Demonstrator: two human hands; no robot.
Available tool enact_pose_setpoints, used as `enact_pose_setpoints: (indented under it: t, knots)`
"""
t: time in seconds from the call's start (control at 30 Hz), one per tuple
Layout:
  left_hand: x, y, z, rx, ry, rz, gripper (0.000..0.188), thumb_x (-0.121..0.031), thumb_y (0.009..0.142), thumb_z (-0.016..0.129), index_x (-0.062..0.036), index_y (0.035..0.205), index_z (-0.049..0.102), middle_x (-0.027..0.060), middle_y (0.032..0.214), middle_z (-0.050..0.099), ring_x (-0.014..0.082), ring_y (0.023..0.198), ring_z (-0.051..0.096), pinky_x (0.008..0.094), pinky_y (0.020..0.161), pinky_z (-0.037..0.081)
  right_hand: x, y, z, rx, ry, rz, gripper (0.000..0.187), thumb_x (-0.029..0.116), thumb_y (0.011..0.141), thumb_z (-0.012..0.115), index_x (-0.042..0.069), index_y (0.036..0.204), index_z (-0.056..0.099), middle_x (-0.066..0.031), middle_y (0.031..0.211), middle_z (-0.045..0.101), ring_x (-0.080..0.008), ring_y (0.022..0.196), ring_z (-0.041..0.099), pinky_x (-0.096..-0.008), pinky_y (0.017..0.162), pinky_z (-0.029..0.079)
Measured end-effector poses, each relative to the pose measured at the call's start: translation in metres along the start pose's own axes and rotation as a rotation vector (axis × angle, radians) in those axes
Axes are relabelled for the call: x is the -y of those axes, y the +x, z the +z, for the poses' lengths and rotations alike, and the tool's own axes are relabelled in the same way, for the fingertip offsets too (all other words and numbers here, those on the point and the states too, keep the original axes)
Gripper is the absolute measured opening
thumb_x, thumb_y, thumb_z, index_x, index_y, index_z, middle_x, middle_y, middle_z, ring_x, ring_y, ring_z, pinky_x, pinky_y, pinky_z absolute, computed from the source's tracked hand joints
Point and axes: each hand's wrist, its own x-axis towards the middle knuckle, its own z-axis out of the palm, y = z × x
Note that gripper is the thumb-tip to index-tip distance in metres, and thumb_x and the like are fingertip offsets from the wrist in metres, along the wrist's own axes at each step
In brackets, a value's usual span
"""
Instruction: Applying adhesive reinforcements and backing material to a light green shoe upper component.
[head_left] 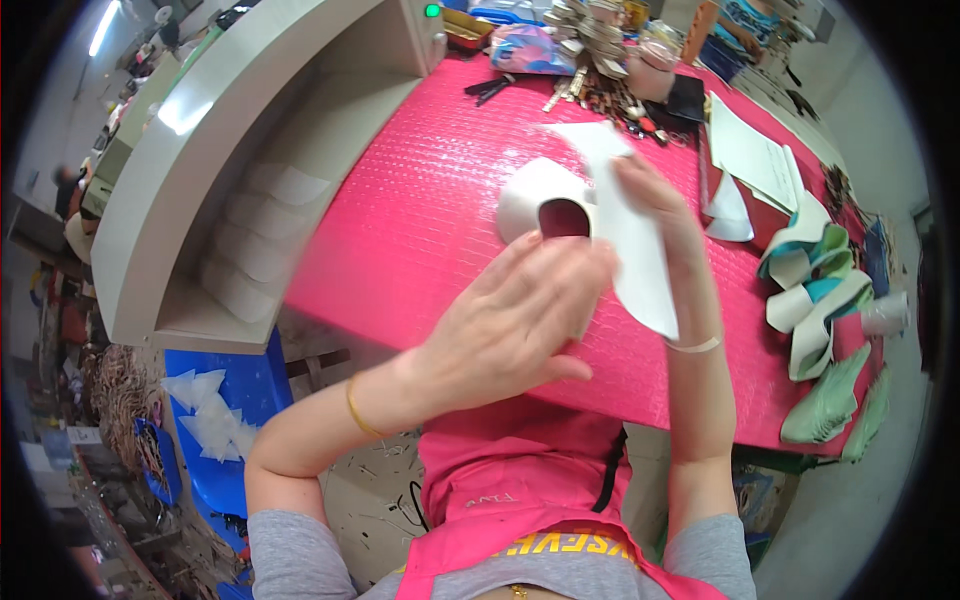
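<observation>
My right hand (655, 195) grips a curved, flat white piece (640, 270), with the fingers near its upper part; it looks like a cut shoe part, though I cannot be sure. My left hand (530, 310) is smeared by motion, its fingers stretched out close to the left edge of that piece. Whether they touch it I cannot tell. Just beyond the left fingertips a rounded white object (527, 190) with a dark round opening rests on the pink table cover (420, 200).
At the left stands a pale machine housing (270, 60) with a green light; several white pieces (262, 240) lie inside. Green shoes (828, 400) and white-and-green shoe parts (815, 290) line the right edge. Papers (755, 150) lie far right. A blue stool (205, 470) holds translucent pieces.
</observation>
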Motion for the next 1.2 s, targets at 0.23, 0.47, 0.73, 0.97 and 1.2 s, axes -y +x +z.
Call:
enact_pose_setpoints:
  t: [0.23,0.47,0.73,0.97,1.2]
  knots:
    - [0.009,0.034,0.069,0.908,-0.242,-0.324,0.042,-0.039,0.073,0.062,0.0012,0.088,0.063,0.0174,0.084,0.058,0.0325,0.083,0.053,0.04,0.081,0.042,0.03,-0.096,-0.054,-0.277,-0.218,-0.294,0.04,0.025,0.084,0.049,-0.001,0.114,0.047,-0.0115,0.094,0.06,-0.016,0.081,0.059,-0.0244,0.072,0.045]
    - [0.009,0.041,0.034,0.185,-1.239,-0.617,0.041,-0.032,0.091,0.043,0.0034,0.107,0.056,0.0069,0.095,0.061,0.0126,0.09,0.053,0.0278,0.082,0.039,0.015,-0.098,-0.046,-0.266,-0.344,-0.442,0.038,0.021,0.087,0.044,-0.004,0.116,0.043,-0.0159,0.1,0.057,-0.0185,0.081,0.059,-0.0262,0.069,0.047]
    - [0.003,0.044,0.022,-0.038,-1.494,-0.735,0.051,-0.039,0.092,0.035,0.0053,0.112,0.051,0.0086,0.107,0.057,0.0133,0.101,0.05,0.026,0.089,0.036,-0.006,-0.074,-0.009,-0.179,-0.169,-0.601,0.034,0.021,0.093,0.038,-0.005,0.111,0.046,-0.0149,0.088,0.06,-0.014,0.069,0.057,-0.024,0.063,0.047]
    - [-0.008,0.05,0.021,-0.229,-1.605,-0.796,0.062,-0.05,0.091,0.022,0.0012,0.119,0.043,0.0072,0.117,0.05,0.0146,0.108,0.042,0.0302,0.093,0.028,-0.016,-0.071,0.009,-0.142,-0.321,-0.668,0.029,0.012,0.086,0.054,-0.005,0.109,0.053,-0.0042,0.092,0.06,-0.0057,0.079,0.052,-0.0194,0.069,0.042]
    - [-0.009,0.05,0.019,-0.206,-1.62,-0.794,0.065,-0.055,0.089,0.018,-0.0028,0.109,0.05,0.0026,0.098,0.054,0.012,0.093,0.044,0.0281,0.087,0.029,-0.019,-0.068,0.011,-0.156,-0.426,-0.711,0.026,0.008,0.084,0.057,-0.004,0.107,0.056,-0.0049,0.094,0.06,-0.0069,0.082,0.052,-0.0203,0.069,0.044]
